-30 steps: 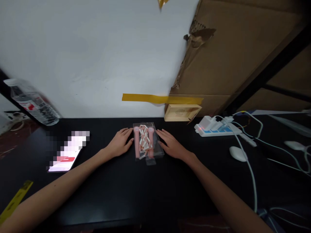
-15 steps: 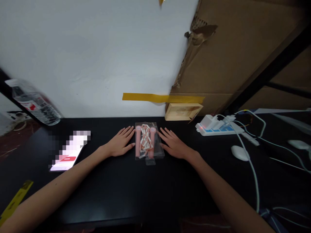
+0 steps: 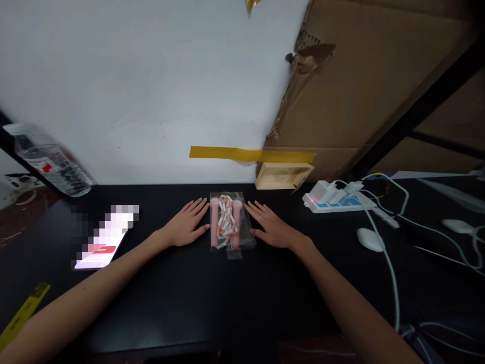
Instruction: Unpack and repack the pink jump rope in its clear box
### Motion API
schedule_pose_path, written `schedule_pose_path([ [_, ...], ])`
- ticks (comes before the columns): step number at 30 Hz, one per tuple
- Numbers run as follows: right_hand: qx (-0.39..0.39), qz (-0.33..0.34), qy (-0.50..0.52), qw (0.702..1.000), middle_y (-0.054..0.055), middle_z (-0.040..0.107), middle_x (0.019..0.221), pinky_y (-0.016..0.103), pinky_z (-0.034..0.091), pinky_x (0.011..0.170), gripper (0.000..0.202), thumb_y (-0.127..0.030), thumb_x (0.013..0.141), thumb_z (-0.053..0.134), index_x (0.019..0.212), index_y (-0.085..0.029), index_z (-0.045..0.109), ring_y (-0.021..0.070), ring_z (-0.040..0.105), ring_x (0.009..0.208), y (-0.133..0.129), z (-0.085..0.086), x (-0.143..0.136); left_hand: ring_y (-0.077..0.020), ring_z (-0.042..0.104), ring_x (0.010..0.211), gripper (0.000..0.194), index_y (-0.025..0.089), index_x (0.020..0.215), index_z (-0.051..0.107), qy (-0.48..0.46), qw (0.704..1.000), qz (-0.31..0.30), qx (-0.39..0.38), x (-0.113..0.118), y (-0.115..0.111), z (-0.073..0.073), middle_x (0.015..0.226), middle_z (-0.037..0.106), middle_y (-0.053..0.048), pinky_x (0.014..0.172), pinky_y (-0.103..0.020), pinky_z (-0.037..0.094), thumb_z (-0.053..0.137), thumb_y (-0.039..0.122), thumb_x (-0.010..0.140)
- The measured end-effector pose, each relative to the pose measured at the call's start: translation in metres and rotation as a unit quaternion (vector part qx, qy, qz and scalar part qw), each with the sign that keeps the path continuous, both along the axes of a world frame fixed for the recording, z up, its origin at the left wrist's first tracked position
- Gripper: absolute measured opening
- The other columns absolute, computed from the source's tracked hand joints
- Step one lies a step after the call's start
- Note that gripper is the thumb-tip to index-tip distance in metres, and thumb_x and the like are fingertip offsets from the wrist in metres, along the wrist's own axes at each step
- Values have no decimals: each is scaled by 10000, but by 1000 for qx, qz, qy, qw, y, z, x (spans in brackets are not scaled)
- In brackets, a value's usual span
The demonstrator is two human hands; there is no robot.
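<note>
though beside left hand, packet with hazy discs

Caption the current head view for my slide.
Left hand and right hand spread on either side of a clear packet of pink-and-white pieces on a black tabletop.

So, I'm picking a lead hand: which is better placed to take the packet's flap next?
The right hand, probably: its thumb looks nearer the flap and seems to overlap the packet. The left hand lies beside the packet's left edge.
</note>
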State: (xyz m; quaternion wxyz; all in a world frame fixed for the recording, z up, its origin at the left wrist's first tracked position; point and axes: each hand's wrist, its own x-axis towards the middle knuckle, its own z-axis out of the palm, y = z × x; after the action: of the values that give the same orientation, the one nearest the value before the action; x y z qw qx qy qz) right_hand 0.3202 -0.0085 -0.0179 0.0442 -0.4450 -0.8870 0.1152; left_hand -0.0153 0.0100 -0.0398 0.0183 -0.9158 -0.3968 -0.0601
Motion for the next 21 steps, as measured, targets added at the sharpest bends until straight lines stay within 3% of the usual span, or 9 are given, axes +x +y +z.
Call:
schedule_pose_path([
  [7, 30, -13, -2, 999, 106, 194, 1643, 559, 195, 1213, 647, -406, 1025, 308, 1601, -202, 93, 309, 144, 1517, 1, -6, -3, -280, 143, 1507, 738, 120, 1567, 205, -6, 1000, -1, -6, 0, 0, 0, 1621, 191, -145, 1215, -456, 152, 198, 613, 1018],
  [12, 39, -13, -14, 999, 116, 198, 1641, 554, 200, 1213, 669, -412, 1021, 334, 1602, -193, 84, 318, 154, 1514, 3, -9, -2, -286, 148, 1506, 730, 114, 1563, 215, -12, 1000, -2, -28, 0, -1, 4, 1619, 190, -154, 1214, -459, 154, 233, 599, 1018],
  [17, 14, -8, 7, 1000, 88, 222, 1638, 559, 204, 1213, 727, -517, 1000, 394, 1600, -252, 81, 307, 182, 1510, 3, 0, 7, -277, 146, 1508, 730, 105, 1565, 191, -18, 999, -1, -29, 1, -2, 7, 1618, 207, -152, 1215, -450, 155, 227, 589, 1019],
  [21, 4, -40, -10, 999, 140, 219, 1631, 556, 198, 1212, 793, -627, 963, 410, 1590, -198, 183, 337, 163, 1509, 2, 4, 7, -278, 149, 1508, 753, 46, 1558, 181, -15, 999, 0, -34, 2, -3, 10, 1610, 216, -182, 1221, -426, 136, 238, 569, 1020],
])
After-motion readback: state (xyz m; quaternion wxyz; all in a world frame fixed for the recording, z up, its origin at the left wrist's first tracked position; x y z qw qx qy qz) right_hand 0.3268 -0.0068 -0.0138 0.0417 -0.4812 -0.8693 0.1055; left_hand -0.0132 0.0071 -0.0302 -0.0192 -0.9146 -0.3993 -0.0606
